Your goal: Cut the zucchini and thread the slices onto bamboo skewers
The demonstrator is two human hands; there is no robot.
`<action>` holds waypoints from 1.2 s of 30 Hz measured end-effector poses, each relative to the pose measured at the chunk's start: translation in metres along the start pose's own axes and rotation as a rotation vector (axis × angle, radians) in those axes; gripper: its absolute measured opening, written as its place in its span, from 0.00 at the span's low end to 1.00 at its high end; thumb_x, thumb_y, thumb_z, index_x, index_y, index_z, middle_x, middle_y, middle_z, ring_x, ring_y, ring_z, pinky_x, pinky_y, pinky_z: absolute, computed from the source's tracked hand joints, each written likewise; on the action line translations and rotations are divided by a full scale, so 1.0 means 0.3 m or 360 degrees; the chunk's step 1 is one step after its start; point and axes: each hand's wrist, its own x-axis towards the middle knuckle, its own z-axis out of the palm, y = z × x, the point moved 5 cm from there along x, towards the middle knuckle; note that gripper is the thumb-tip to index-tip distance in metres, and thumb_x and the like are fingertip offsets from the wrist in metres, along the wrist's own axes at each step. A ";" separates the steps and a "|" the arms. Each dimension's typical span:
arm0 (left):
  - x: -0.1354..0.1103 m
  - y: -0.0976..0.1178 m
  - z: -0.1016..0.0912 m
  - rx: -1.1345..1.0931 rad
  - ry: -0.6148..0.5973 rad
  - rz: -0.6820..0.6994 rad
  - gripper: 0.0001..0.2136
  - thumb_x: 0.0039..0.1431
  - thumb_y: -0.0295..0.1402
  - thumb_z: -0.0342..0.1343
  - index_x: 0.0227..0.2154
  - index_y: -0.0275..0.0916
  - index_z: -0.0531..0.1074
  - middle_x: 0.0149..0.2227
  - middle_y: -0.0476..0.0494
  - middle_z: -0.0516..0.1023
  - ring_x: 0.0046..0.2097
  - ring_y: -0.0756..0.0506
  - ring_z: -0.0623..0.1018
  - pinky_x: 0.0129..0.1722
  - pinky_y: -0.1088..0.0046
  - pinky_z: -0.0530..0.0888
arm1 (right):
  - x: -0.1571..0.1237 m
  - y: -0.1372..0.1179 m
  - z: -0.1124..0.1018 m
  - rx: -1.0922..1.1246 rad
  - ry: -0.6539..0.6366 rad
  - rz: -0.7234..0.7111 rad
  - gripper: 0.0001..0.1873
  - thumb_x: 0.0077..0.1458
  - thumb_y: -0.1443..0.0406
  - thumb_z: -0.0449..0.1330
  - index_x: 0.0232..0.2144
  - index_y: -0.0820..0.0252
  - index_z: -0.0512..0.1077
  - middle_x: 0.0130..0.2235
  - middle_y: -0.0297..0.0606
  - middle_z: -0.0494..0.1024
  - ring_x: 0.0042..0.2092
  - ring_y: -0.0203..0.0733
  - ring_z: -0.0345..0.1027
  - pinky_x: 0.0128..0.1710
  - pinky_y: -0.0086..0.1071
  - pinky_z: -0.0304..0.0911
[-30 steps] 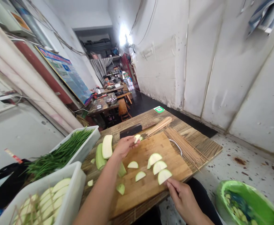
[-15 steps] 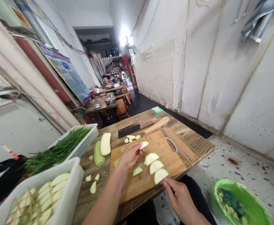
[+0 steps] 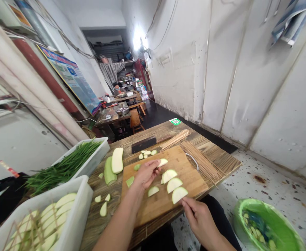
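Observation:
My left hand (image 3: 146,172) is over the wooden cutting board (image 3: 166,202), fingers pinched on a pale green-white vegetable slice (image 3: 162,162). At the board's near edge my right hand (image 3: 200,218) touches the nearest slice (image 3: 179,195) with its fingertips, fingers held together. Two more half-round slices (image 3: 171,179) lie between the hands, and a smaller slice (image 3: 153,190) sits by my left wrist. A cleaver (image 3: 144,143) lies at the board's far edge with small offcuts (image 3: 147,153) beside it.
Bamboo skewers (image 3: 200,160) lie right of the board. Two halved vegetables (image 3: 113,164) lie to its left. A white tub of chives (image 3: 74,162) and a tub of skewered slices (image 3: 43,223) stand at left. A green-lined bin (image 3: 268,226) sits on the floor at right.
My left hand came back from the cleaver's side to the board's middle and picked up another slice. Small offcuts now lie near the cleaver. My right hand has barely moved.

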 end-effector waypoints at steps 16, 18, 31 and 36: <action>0.009 -0.027 0.038 -0.0168 -0.0105 -0.0022 0.03 0.53 0.24 0.56 0.27 0.29 0.74 0.28 0.41 0.74 0.21 0.59 0.66 0.17 0.87 0.63 | 0.004 0.004 -0.001 0.0038 0.0013 0.0010 0.16 0.62 0.63 0.45 0.25 0.60 0.66 0.22 0.32 0.66 0.23 0.35 0.60 0.25 0.25 0.54; 0.008 -0.029 0.040 -0.0179 -0.0109 -0.0029 0.03 0.53 0.23 0.56 0.27 0.28 0.73 0.26 0.43 0.73 0.21 0.58 0.66 0.17 0.87 0.63 | 0.007 0.002 -0.001 0.0040 -0.0003 0.0010 0.16 0.62 0.63 0.45 0.26 0.60 0.66 0.22 0.32 0.66 0.23 0.35 0.61 0.25 0.25 0.54; -0.004 -0.061 0.040 -0.0259 0.0169 0.0003 0.03 0.50 0.25 0.59 0.29 0.33 0.74 0.30 0.43 0.78 0.29 0.51 0.76 0.26 0.79 0.70 | 0.002 0.013 0.009 -0.0008 0.0029 0.0020 0.17 0.63 0.62 0.44 0.25 0.59 0.65 0.21 0.32 0.66 0.23 0.35 0.60 0.25 0.26 0.53; -0.004 -0.083 0.052 -0.0332 0.0215 0.0060 0.02 0.51 0.24 0.57 0.27 0.33 0.74 0.28 0.44 0.78 0.28 0.51 0.75 0.30 0.77 0.71 | 0.003 0.012 0.009 -0.0070 0.0018 0.0041 0.18 0.62 0.61 0.44 0.23 0.58 0.62 0.20 0.30 0.63 0.22 0.35 0.58 0.24 0.27 0.51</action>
